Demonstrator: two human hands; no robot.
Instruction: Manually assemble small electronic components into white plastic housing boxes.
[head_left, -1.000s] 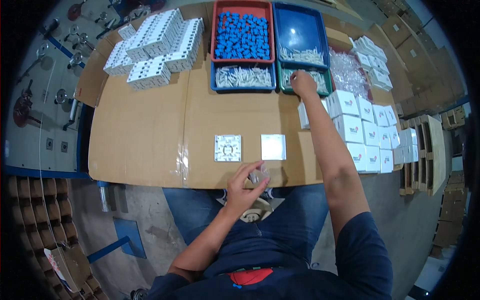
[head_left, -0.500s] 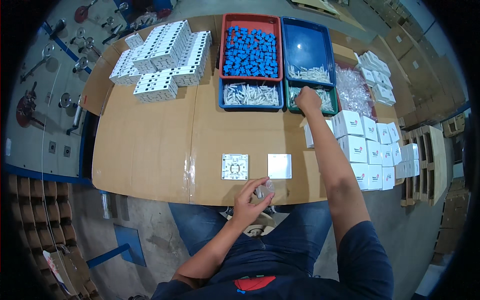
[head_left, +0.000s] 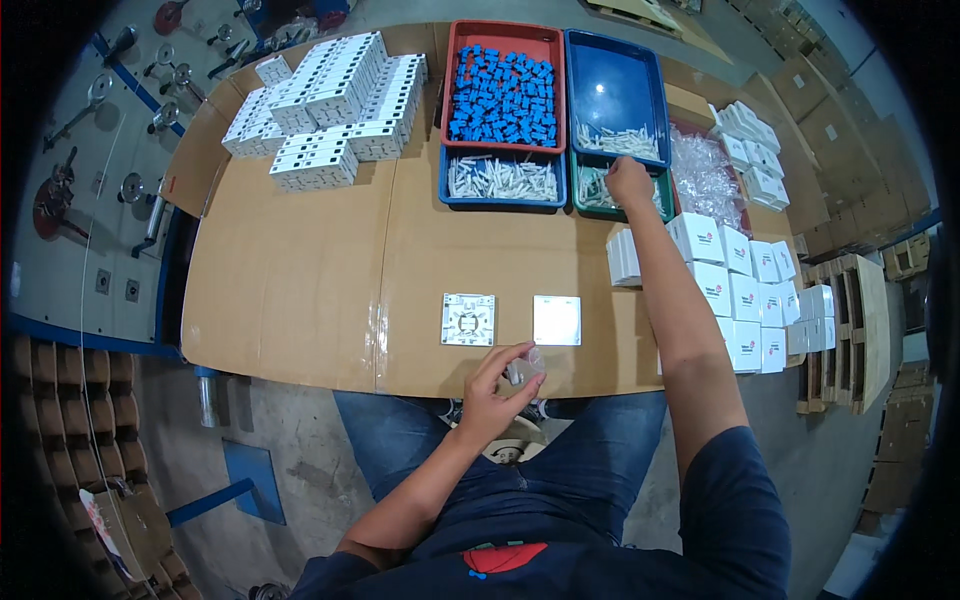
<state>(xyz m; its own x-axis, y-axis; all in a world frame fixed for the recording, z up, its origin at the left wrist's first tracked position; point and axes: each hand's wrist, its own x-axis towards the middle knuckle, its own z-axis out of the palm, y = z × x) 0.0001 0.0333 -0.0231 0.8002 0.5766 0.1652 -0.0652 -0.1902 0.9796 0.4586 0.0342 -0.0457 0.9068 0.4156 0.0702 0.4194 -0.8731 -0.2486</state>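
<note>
Small clear plastic bag (head_left: 537,361) sat in the left hand (head_left: 490,400).
This hand pinched it close to the near edge of the brown cardboard-covered table (head_left: 290,290), maybe so it would not slip. The right hand (head_left: 630,183) was at the green plastic tray (head_left: 598,212), placed within reach; I could not tell if it gripped anything.

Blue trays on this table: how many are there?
2. One blue tray is behind the green tray; the other blue tray is in front of the red tray. Both hold white pieces. Another could be hidden underneath.
</note>
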